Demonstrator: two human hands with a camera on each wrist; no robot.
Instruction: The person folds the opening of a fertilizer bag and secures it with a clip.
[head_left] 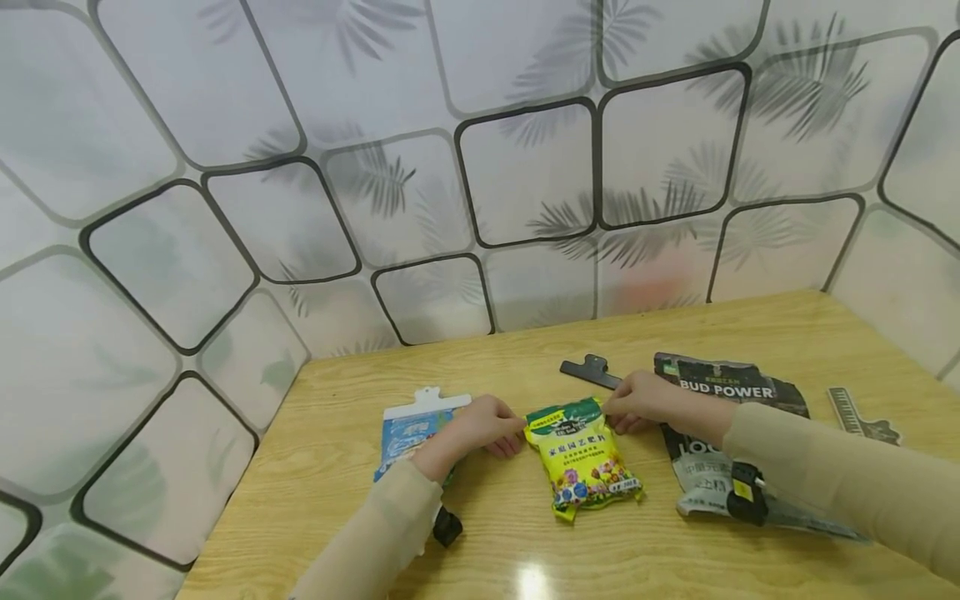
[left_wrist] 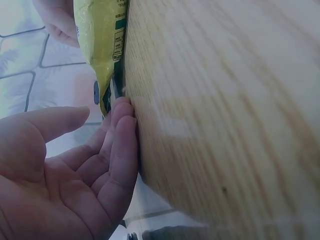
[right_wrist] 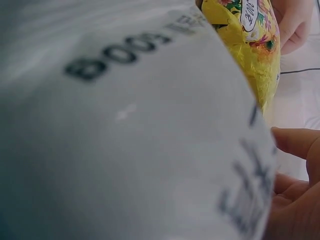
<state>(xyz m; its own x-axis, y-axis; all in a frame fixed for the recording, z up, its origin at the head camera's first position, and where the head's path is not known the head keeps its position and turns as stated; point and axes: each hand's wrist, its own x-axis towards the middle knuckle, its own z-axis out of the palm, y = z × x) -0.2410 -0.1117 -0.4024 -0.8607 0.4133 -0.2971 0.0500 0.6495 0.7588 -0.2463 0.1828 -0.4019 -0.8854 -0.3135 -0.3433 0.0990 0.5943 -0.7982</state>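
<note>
A yellow and green bag of plant fertilizer (head_left: 581, 458), printed with flowers, lies flat on the wooden table between both hands. At its upper left corner is my left hand (head_left: 491, 427). In the left wrist view the thumb of that left hand (left_wrist: 75, 170) stands apart from the fingers, whose tips reach the bag's (left_wrist: 102, 40) edge. My right hand (head_left: 637, 404) is at the upper right corner. In the right wrist view a pale bag covers part of the right hand (right_wrist: 300, 200), but a gap shows between thumb and fingers.
Under the right forearm lies a black and grey bag (head_left: 701, 483) marked BUD POWER. A black clip (head_left: 588, 369) lies behind the right hand. To the left is a blue packet (head_left: 405, 433) with a white clip (head_left: 427, 402). A ruler-like piece (head_left: 846, 408) lies far right.
</note>
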